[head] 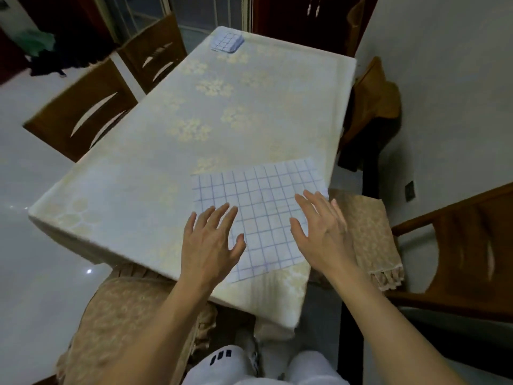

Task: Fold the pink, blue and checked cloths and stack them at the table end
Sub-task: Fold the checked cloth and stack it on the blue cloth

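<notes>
A white cloth with a blue checked grid (263,207) lies spread flat on the near right part of the table (144,176). My left hand (212,243) rests over its left edge, fingers spread, holding nothing. My right hand (323,229) hovers over its right edge, fingers apart as well. At the far end of the table sits a small folded stack (227,42) with a checked cloth on top; what lies under it I cannot make out. No pink or blue cloth shows separately.
Wooden chairs stand along the left side (83,112) and at the right (472,245). A beige patterned cushion (372,234) lies by the table's right near corner. Another cushioned seat (125,315) is below the table's near edge. A wall (444,93) runs along the right.
</notes>
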`<state>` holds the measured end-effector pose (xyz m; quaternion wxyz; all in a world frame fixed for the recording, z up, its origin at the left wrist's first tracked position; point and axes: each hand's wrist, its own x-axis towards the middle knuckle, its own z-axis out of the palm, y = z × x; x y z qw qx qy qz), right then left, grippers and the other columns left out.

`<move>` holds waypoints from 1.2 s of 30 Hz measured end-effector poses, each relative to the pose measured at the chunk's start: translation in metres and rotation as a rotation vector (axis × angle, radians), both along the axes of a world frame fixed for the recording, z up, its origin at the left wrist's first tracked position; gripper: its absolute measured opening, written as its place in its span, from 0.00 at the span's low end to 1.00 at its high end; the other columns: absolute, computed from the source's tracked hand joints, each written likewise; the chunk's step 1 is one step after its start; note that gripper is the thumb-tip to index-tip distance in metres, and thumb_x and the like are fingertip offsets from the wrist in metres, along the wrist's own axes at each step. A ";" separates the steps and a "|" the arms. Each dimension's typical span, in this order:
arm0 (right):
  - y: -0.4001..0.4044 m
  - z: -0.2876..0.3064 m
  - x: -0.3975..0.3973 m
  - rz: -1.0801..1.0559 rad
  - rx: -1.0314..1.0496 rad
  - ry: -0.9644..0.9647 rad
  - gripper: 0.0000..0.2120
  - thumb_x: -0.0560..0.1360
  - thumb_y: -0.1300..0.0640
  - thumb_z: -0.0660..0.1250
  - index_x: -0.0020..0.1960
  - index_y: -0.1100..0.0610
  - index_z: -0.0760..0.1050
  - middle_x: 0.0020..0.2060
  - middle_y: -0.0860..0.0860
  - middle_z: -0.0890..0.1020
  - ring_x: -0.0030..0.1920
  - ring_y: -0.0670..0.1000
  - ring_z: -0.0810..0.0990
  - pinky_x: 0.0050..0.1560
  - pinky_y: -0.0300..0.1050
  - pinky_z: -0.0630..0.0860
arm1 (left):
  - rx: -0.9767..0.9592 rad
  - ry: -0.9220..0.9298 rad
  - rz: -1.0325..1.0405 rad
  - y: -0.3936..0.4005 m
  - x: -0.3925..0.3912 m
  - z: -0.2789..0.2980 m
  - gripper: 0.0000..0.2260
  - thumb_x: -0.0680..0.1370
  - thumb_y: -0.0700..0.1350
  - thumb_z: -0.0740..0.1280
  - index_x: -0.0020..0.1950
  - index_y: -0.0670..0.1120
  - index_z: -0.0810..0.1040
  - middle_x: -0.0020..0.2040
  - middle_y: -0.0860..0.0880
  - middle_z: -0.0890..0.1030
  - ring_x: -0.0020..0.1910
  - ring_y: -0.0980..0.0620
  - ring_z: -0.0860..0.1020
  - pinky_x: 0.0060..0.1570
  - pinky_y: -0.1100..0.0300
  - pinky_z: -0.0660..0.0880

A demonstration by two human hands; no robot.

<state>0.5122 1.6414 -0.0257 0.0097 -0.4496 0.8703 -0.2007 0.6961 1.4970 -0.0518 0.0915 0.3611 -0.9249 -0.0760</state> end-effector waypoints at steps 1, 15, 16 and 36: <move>-0.006 -0.002 -0.007 0.008 0.003 0.011 0.26 0.79 0.46 0.56 0.72 0.57 0.72 0.71 0.55 0.74 0.73 0.58 0.69 0.75 0.55 0.55 | -0.001 0.006 0.006 -0.006 -0.005 0.000 0.27 0.78 0.61 0.54 0.74 0.52 0.69 0.72 0.49 0.73 0.71 0.46 0.71 0.73 0.42 0.63; -0.082 -0.030 -0.121 0.192 0.063 -0.054 0.25 0.79 0.48 0.59 0.73 0.57 0.71 0.72 0.55 0.72 0.75 0.57 0.67 0.76 0.57 0.57 | 0.031 -0.089 0.180 -0.069 -0.080 -0.016 0.26 0.77 0.59 0.61 0.73 0.50 0.71 0.70 0.48 0.75 0.70 0.46 0.71 0.71 0.41 0.64; -0.087 -0.031 -0.130 0.212 0.071 -0.054 0.25 0.79 0.49 0.60 0.74 0.57 0.70 0.73 0.55 0.72 0.75 0.57 0.67 0.76 0.57 0.57 | 0.032 -0.102 0.190 -0.073 -0.085 -0.017 0.26 0.77 0.59 0.61 0.73 0.49 0.72 0.70 0.48 0.75 0.70 0.45 0.72 0.71 0.41 0.64; -0.191 -0.099 -0.231 0.462 0.325 0.149 0.23 0.69 0.49 0.75 0.61 0.55 0.78 0.50 0.54 0.76 0.48 0.57 0.76 0.51 0.54 0.74 | -0.073 -0.355 0.010 -0.182 -0.133 -0.079 0.22 0.70 0.53 0.73 0.61 0.46 0.79 0.61 0.44 0.81 0.59 0.41 0.79 0.65 0.40 0.69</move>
